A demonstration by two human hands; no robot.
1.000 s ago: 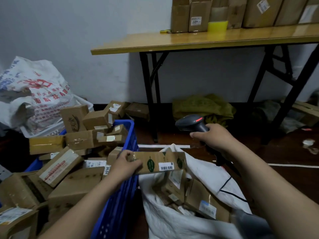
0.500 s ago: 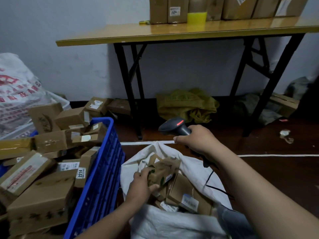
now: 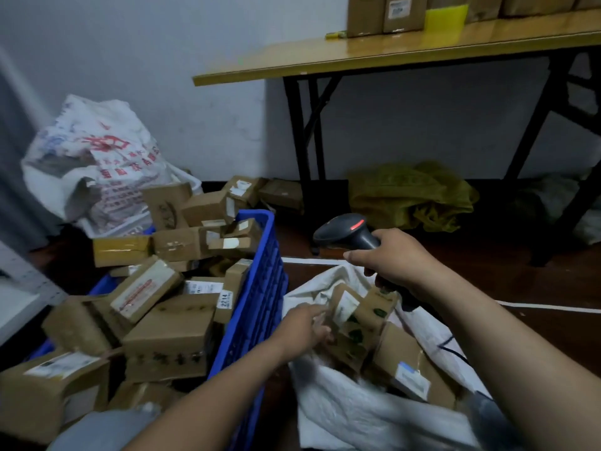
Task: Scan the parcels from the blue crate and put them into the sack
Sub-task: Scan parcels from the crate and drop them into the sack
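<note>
Here, nearest the camera, the left hand (image 3: 304, 327) reaches over the near rim of the white sack (image 3: 341, 415), fingers spread and loose, their tips at the left edge of a small brown parcel (image 3: 353, 323) with green marks and a white label; motion blur hides whether they touch it. That parcel lies tilted inside the sack mouth, just right of the left hand, with a larger box (image 3: 413, 369) bearing a blue-and-white label lower to its right. Left of the left hand stands the blue crate (image 3: 257, 288), heaped with cardboard parcels; one at its right wall carries a tag reading 2214 (image 3: 226, 299). Beyond and to the right, the right hand (image 3: 395, 258) is clamped round the grip of a dark scanner (image 3: 344, 231), whose head points left and shows a red light on top; the hand hangs over the far rim of the sack. A black cable (image 3: 452, 348) runs down below the right forearm. Farther back, left of both hands, a printed white bag (image 3: 94, 161) leans at the wall. Behind the right hand, a yellow-green bundle (image 3: 409, 196) lies under a folding table (image 3: 357, 56) that carries boxes (image 3: 383, 13).
</note>
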